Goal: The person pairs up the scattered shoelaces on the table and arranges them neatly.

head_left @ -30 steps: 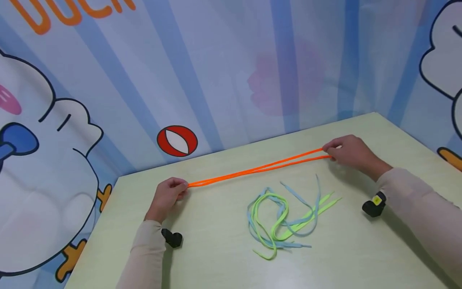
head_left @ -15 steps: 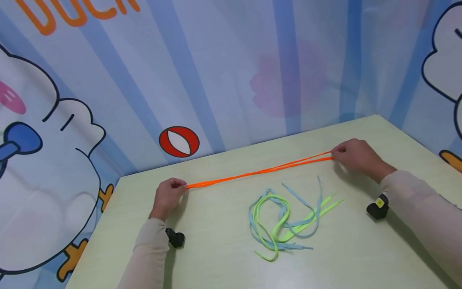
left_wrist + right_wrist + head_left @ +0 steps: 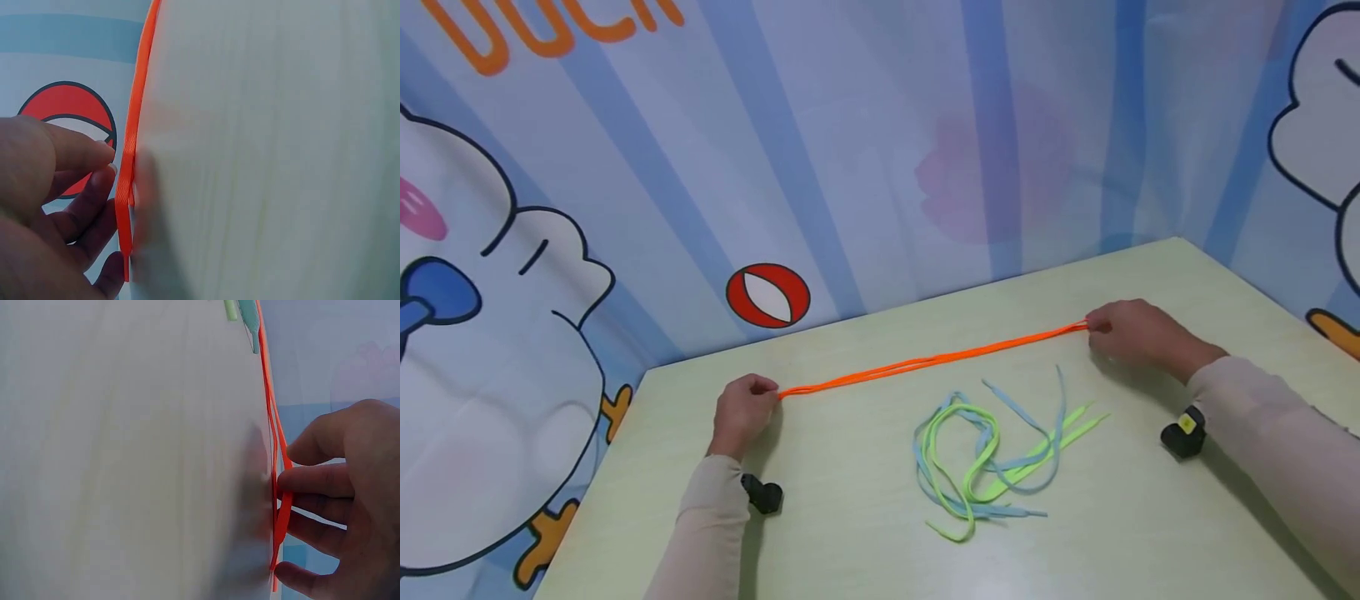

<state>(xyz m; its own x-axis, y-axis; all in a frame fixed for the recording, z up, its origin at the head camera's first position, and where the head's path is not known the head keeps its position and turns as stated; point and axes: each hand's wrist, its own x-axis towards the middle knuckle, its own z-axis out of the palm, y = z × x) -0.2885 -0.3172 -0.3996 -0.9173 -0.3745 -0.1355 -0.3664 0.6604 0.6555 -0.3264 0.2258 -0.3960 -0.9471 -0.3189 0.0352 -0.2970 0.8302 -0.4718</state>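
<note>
A doubled orange shoelace [image 3: 925, 361] stretches nearly straight across the back of the table, between my hands. My left hand [image 3: 743, 415] is at its left end. In the left wrist view, the thumb and fingers of my left hand [image 3: 69, 187] bend beside the orange shoelace [image 3: 127, 181], which runs just past the fingertips. At the other end, my right hand [image 3: 1138, 337] holds the lace. In the right wrist view, the orange shoelace [image 3: 285, 515] bows in toward the thumb and fingers of my right hand [image 3: 350, 500], its tips showing below.
A light blue shoelace [image 3: 1022, 407] and a lime green shoelace [image 3: 931, 442] lie loosely tangled together on the pale table [image 3: 850, 517], in front of the orange one. A printed backdrop [image 3: 880, 167] rises behind the table's back edge.
The orange lace's two strands have come closer together. My right hand has moved slightly lower and right, my left hand slightly left. The left lace end now sits at the fingertips' edge.
</note>
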